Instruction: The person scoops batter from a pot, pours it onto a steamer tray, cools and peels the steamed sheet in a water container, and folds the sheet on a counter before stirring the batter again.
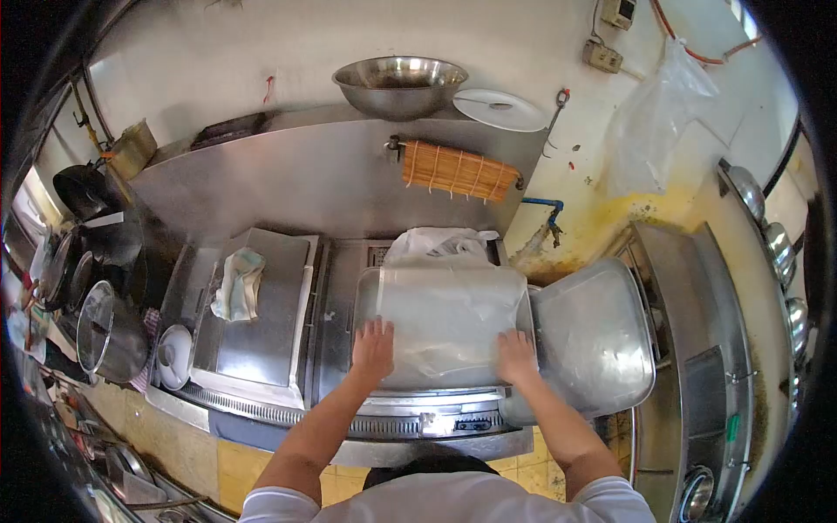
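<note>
A shallow metal tray (410, 377) lies in front of me on the steel counter, with a clear plastic sheet (453, 305) spread over it. My left hand (373, 349) rests on the sheet near the tray's left side, fingers stretched out and slightly apart. On the opposite side, my right hand (516, 356) touches the sheet by the right rim, its fingers extended forward. Crumpled clear plastic (440, 244) is bunched behind the tray. A second large tray (597, 340), pale and translucent-looking, sits tilted immediately to the right.
A folded cloth (240, 283) lies on a steel cover (248, 340) at the left. Beside it are a white lid (174, 357) and a deep pot (112, 336). A metal bowl (399, 87) and white plate (500, 110) stand on the back ledge, above a hanging bamboo mat (459, 172).
</note>
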A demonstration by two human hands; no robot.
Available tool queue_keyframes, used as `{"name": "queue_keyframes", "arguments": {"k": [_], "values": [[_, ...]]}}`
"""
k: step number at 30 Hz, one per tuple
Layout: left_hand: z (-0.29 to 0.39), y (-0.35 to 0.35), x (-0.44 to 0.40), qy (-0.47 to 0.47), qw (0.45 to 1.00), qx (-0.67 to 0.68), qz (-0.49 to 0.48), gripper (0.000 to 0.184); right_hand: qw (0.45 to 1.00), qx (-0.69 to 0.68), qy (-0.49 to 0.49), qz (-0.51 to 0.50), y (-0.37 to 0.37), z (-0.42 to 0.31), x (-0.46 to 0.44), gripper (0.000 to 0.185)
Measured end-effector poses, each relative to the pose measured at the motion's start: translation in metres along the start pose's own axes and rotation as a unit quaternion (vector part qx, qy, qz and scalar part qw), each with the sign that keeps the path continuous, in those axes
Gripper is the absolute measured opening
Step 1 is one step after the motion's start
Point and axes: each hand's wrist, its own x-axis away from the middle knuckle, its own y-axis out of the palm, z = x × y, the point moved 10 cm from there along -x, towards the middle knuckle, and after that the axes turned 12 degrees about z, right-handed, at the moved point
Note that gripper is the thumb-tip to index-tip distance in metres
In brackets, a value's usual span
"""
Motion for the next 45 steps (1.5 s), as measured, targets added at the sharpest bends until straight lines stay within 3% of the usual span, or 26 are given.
{"name": "queue_keyframes", "arguments": {"k": [3,9,12,14,17,20,24,26,27,28,31,34,37,40,43,45], "values": [[0.001,0.062,0.005,0.048,0.986,0.047,-0.152,0.028,1.000,0.000,-0.002,-0.017,0.010,0.003,-0.010,0.028],[-0.014,0.063,0.035,0.033,0.970,0.038,-0.238,0.022,0.993,0.059,-0.043,-0.096,0.017,-0.004,0.011,0.027],[-0.014,0.040,0.047,0.051,0.983,0.024,-0.175,0.021,0.990,0.043,0.001,-0.137,0.027,0.009,0.021,0.029],[-0.014,0.036,0.054,0.033,0.976,0.028,-0.211,0.020,0.987,0.029,0.041,-0.150,0.033,0.018,0.025,0.029],[-0.015,0.035,0.065,-0.016,0.978,0.082,-0.191,0.021,0.989,0.068,0.026,-0.128,-0.014,-0.013,0.032,0.029],[-0.011,0.022,0.078,-0.082,0.971,0.182,-0.131,0.023,0.988,-0.023,-0.007,-0.150,-0.021,-0.048,0.042,0.033],[-0.020,0.022,0.090,-0.165,0.948,0.271,-0.012,0.030,0.983,-0.180,0.031,-0.018,-0.018,-0.051,0.002,0.032],[-0.021,0.005,0.079,-0.153,0.949,0.275,0.014,0.032,0.973,-0.220,0.066,0.004,-0.016,-0.050,-0.039,0.031],[-0.022,-0.001,0.075,-0.148,0.949,0.276,0.026,0.033,0.969,-0.238,0.039,0.055,-0.017,-0.054,-0.059,0.031],[-0.023,0.004,0.076,-0.148,0.948,0.279,0.023,0.032,0.961,-0.256,0.012,0.106,-0.019,-0.059,-0.078,0.032],[-0.028,0.024,0.079,-0.163,0.945,0.282,0.002,0.026,0.950,-0.291,0.038,0.111,-0.002,-0.068,-0.128,0.038],[-0.029,0.032,0.081,-0.186,0.943,0.275,-0.028,0.017,0.969,-0.202,0.032,0.138,0.022,-0.075,-0.164,0.043],[-0.031,0.030,0.079,-0.180,0.946,0.271,-0.016,0.011,0.961,-0.248,-0.002,0.119,0.045,-0.076,-0.177,0.045],[-0.033,0.020,0.080,-0.188,0.941,0.280,0.000,0.009,0.942,-0.328,0.070,0.021,0.076,-0.061,-0.194,0.042],[-0.033,0.020,0.077,-0.183,0.941,0.286,0.003,0.009,0.954,-0.263,0.072,0.124,0.071,-0.053,-0.199,0.037],[-0.033,0.019,0.076,-0.174,0.943,0.283,0.008,0.009,0.953,-0.291,0.037,0.071,0.085,-0.059,-0.201,0.033]]}}
